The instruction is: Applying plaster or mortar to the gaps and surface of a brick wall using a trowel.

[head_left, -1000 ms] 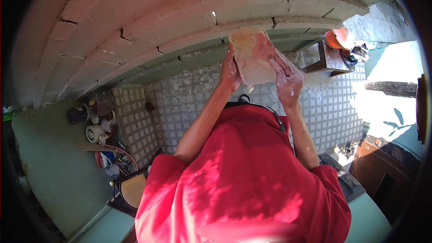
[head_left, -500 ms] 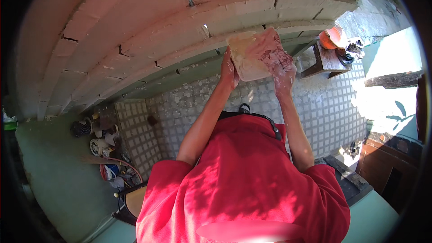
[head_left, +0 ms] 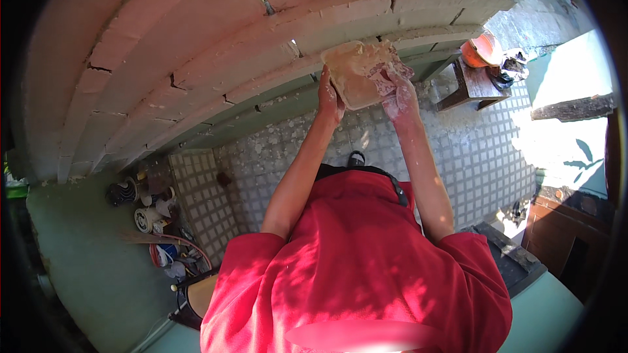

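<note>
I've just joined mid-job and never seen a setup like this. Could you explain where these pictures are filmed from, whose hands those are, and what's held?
There is no machine: these are a person's bare hands. The camera sits on that person's head, looking down past their red shirt; its wide lens bends straight edges. The left hand holds the side of a shallow tub with pale paste in it. The right hand, smeared with pale stuff, is at the tub's other side; its exact grip is unclear. Below is a tiled floor. To the right, an orange bowl appears to sit on a wooden stool.
</note>
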The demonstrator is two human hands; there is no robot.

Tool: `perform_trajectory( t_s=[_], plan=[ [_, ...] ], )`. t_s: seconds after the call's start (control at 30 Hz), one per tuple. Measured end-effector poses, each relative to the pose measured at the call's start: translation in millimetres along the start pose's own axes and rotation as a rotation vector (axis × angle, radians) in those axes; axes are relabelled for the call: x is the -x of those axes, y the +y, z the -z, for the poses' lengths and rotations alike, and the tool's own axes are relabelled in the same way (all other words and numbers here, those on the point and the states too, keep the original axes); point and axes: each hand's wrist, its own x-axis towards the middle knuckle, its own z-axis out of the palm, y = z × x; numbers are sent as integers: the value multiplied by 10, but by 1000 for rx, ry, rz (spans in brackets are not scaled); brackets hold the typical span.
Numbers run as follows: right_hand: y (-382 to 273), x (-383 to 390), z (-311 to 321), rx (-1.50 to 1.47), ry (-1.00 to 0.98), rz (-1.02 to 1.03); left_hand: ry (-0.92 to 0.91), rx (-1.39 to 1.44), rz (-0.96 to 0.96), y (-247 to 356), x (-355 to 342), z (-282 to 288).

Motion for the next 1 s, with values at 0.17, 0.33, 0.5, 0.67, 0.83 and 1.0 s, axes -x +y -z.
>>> perform_trajectory(
  t_s=[0.17,0.33,0.5,0.67,0.83,1.0],
  plan=[
    [82,-346,-234,-42,35,35,-6,0,-57,90,-64,-65],
    [173,-749,-419,-82,158,26,-42,-9,-117,169,-254,-73],
    [249,-974,-496,-4,150,113,-61,15,-164,125,-419,-138],
    [206,-886,-1090,-22,238,195,-55,59,-145,104,-553,-119],
    [37,-986,-875,-174,142,175,-79,22,-143,37,-549,-185],
    [17,-779,-765,-116,148,164,-8,68,-127,55,-559,-131]
  ],
)
